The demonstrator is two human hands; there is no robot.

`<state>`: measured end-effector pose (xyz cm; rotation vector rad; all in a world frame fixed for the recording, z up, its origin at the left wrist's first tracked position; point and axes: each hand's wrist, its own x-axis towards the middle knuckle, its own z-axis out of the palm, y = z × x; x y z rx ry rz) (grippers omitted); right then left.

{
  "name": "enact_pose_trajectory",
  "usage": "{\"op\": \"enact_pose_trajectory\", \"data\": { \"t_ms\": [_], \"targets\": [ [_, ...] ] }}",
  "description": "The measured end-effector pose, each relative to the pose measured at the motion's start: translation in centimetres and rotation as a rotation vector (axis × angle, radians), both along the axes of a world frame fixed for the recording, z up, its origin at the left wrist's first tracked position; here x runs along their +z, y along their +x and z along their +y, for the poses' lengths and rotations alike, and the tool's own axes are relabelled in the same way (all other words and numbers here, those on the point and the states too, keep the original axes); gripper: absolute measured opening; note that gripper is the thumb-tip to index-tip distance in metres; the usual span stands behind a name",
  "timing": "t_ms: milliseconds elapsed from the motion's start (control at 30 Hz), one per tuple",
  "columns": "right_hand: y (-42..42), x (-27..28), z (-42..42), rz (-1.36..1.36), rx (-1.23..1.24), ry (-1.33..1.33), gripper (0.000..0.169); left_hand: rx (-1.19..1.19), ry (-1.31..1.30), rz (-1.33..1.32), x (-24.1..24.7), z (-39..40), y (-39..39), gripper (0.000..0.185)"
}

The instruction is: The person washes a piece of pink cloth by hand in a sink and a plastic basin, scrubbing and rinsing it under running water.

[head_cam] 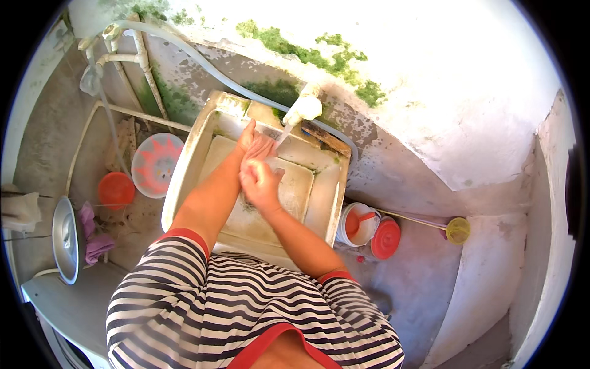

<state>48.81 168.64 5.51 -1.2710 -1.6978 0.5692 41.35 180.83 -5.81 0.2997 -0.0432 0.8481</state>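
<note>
A white tap above the stained wash basin lets a stream of water fall. Under it my left hand is raised, with a wet, wrinkled pinkish cloth draped against it. My right hand is curled on the cloth's lower part, close to my left wrist. The cloth hides most of the left palm, and whether the left fingers grip it cannot be told.
A grey hose runs behind the basin. On the left are a red-and-white basin, a red bowl and a metal basin. A white bucket and a red-lidded bucket stand right. A wooden piece lies on the basin's back rim.
</note>
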Motion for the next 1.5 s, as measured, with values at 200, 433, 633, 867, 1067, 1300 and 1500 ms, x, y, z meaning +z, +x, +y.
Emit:
{"op": "enact_pose_trajectory", "data": {
  "t_ms": [200, 433, 633, 867, 1067, 1300, 1500],
  "targets": [
    [2.6, 0.6, 6.1, -0.057, -0.345, 0.123, 0.019, 0.547, -0.494, 0.530, 6.8, -2.2, 4.6, 0.016],
    [7.0, -3.2, 10.6, 0.316, -0.252, -0.421, 0.016, 0.283, -0.423, 0.754, 11.6, -3.2, -1.8, 0.022],
    [3.7, 3.0, 8.0, 0.171, 0.059, -0.515, 0.018, 0.601, 0.662, 1.608, 3.5, -2.1, -3.7, 0.041],
    [5.5, 0.2, 5.5, 0.145, -0.012, -0.198, 0.037, 0.467, 0.331, 1.127, 8.1, -2.3, 0.0, 0.032],
    [7.7, -4.9, 0.2, 0.936, -0.382, -1.146, 0.056, 0.322, -0.003, 0.181, 9.1, -4.5, 0.3, 0.016],
    [7.1, -6.4, 3.5, 1.581, 0.287, -0.994, 0.049, 0.243, 0.318, 0.456, 9.3, -10.7, -0.5, 0.027],
    [5.3, 1.3, 2.0, 1.508, 0.500, -0.735, 0.048, 0.347, -0.293, 0.272, 7.2, -7.8, -3.0, 0.025]
  ]
}}
